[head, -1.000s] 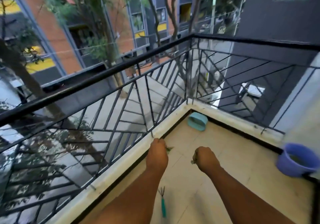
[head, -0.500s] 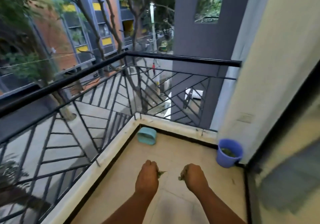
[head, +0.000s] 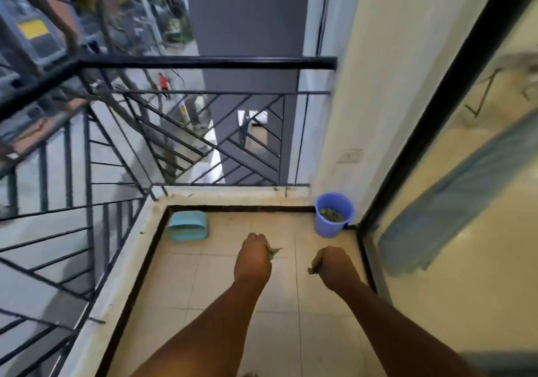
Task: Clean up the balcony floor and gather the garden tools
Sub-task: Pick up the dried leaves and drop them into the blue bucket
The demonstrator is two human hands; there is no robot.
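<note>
On the balcony floor: a person is standing over the pale tiles (head: 221, 283), both arms reaching forward and down.
Left hand: the left hand (head: 252, 257) is curling its fingers tight round a small clump of green leaves (head: 273, 252), a few tips poking out past the knuckles.
Right hand: the right hand (head: 334, 263) is making the same fist round another clump of leaves (head: 313, 269), which is showing at its inner edge.
Bucket: a blue bucket (head: 333, 215) is sitting in the far right corner beside the wall, ahead of the right hand and apart from it; green litter is already lying inside it.
Teal container: a teal tub (head: 188, 226) is lying on its side in the far left corner, by the railing (head: 186, 62).
Done so far: judging by the filled bucket and mostly bare tiles, much of the leaf pick-up is looking finished.
Left to do: both handfuls are probably heading for the bucket; the tipped tub is awaiting tidying, and no garden tool is showing here, so the gathering is likely outstanding.
</note>
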